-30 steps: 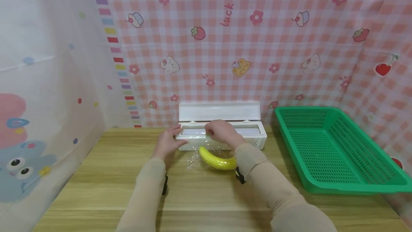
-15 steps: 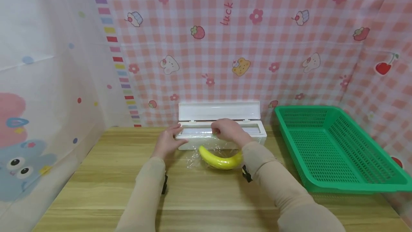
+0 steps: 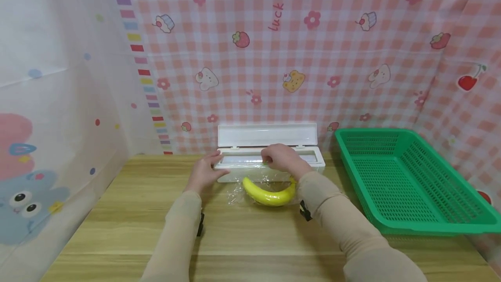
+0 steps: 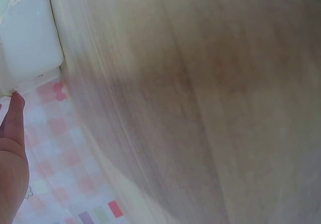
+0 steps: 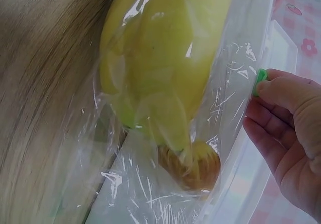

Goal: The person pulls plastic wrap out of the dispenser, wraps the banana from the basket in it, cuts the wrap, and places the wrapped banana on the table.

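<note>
A white cling film dispenser [image 3: 238, 174] stands at the back of the table with its lid raised. My left hand [image 3: 201, 173] holds its left end, thumb at the front and fingers near the top corner. In the left wrist view, one finger of the left hand [image 4: 12, 143] meets the dispenser's edge. My right hand [image 3: 283, 159] is over the front rail, right of the middle. The right wrist view shows a small green slide cutter [image 5: 261, 81] pinched between its thumb and index finger. Clear cling film [image 3: 235, 195] runs from the dispenser over a yellow banana [image 3: 270, 197] lying in front.
A green plastic basket [image 3: 352, 190] stands at the right of the wooden table [image 3: 250, 247]. Pink checked cloth [image 3: 250, 64] hangs right behind the dispenser, and the raised lid [image 3: 267, 135] leans close to it. White printed cloth [image 3: 78, 99] hangs on the left.
My right hand has slid to the right along the dispenser's rail, uncovering the banana's right end. The left hand has stayed at the dispenser's left end.
</note>
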Motion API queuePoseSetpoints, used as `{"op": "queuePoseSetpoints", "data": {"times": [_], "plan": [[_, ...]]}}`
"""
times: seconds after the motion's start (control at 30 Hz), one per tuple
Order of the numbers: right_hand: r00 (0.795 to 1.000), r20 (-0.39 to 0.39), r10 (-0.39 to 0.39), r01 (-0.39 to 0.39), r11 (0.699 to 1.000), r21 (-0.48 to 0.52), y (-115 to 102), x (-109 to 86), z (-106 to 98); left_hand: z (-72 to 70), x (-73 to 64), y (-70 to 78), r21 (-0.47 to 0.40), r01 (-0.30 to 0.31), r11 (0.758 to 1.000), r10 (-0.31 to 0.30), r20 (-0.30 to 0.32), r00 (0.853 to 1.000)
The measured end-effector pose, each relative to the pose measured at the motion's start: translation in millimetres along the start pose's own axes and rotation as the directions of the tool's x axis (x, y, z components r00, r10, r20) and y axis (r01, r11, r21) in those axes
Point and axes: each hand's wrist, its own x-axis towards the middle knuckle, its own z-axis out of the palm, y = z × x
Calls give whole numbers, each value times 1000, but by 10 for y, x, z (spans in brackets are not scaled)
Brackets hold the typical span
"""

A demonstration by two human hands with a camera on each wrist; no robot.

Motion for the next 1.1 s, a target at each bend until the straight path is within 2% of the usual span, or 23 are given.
{"op": "queuePoseSetpoints", "data": {"times": [0.2, 0.67, 1.1], "plan": [[1000, 0, 10, -10, 1000, -6, 26, -11, 8, -14, -9, 17, 5, 18, 1000, -19, 17, 1000], [999, -29, -45, 44, 999, -30, 41, -61, -24, 2, -4, -27, 4, -12, 1000, 12, 1, 1000], [1000, -16, -23, 23, 1000, -11, 69, -82, -29, -2, -14, -17, 2, -8, 1000, 8, 5, 1000]]}}
